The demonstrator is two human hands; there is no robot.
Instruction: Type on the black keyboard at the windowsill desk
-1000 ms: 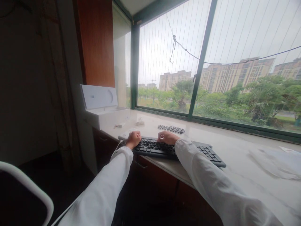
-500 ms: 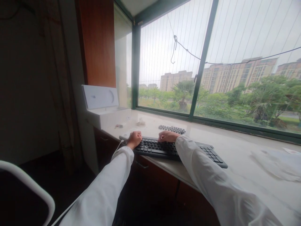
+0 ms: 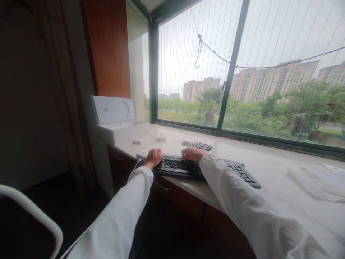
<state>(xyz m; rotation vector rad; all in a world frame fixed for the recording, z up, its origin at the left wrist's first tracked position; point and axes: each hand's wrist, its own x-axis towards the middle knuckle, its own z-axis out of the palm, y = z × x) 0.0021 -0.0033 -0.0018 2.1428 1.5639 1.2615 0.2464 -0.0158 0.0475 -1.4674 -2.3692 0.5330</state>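
Observation:
A long black keyboard (image 3: 178,169) lies along the front edge of the counter, and part of its middle shows no keycaps. At its left end, my left hand (image 3: 154,158) is closed, with the curled fingers resting against the keyboard. My right hand (image 3: 192,154) is over the upper middle keys, its fingertips pinched and pointing left. Whatever may be between those fingertips is too small to make out. Just behind the keyboard, loose keycaps (image 3: 197,145) stand in rows on the counter. My right sleeve covers part of the keyboard.
An open white box (image 3: 126,133) stands at the counter's left end. Close by are a small white object (image 3: 138,141) and crumpled clear plastic (image 3: 161,137). Clear plastic sheeting (image 3: 315,180) lies on the right. A white cable (image 3: 137,164) hangs over the front edge.
The camera view has shifted slightly. Both hands keep nearly the same places at the keyboard, the right one still pinched over the keys.

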